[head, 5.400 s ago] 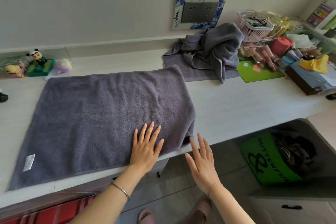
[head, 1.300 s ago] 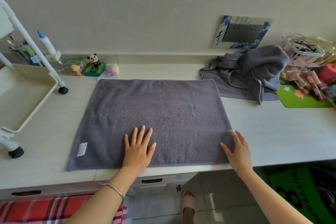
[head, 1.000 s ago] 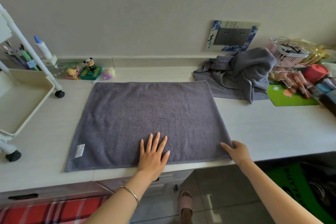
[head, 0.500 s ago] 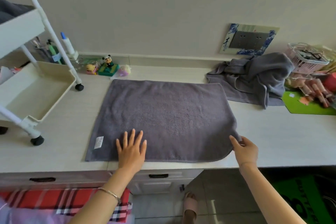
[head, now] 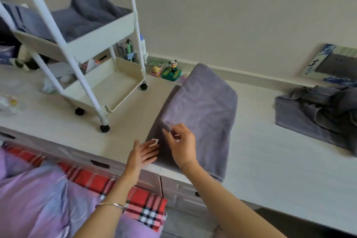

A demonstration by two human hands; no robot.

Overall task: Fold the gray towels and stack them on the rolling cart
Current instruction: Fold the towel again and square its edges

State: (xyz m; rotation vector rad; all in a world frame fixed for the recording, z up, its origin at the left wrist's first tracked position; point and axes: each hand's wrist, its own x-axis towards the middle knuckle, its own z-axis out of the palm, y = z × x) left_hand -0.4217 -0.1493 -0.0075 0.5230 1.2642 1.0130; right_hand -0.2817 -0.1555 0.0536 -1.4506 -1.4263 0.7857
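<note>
A gray towel (head: 202,110) lies on the white counter (head: 270,160), folded over from the right so its right half is doubled onto the left. My right hand (head: 180,146) pinches the towel's edge near the front left. My left hand (head: 142,155) rests flat with straight fingers on the towel's front left corner, beside the white label. A white rolling cart (head: 108,83) stands on the counter to the left; folded gray towels (head: 77,17) sit in its upper tray. A crumpled pile of gray towels (head: 320,110) lies at the right.
Small figurines, a panda among them (head: 172,69), stand against the wall behind the towel. A blue-framed wall plate (head: 336,65) is at the far right. Red plaid and lilac fabric (head: 96,189) lies below the counter's front edge with its drawers.
My right hand carried the towel's right side over to the left, folding it in half. My left hand slid to the front left corner. The view swung left, showing the cart's upper tray.
</note>
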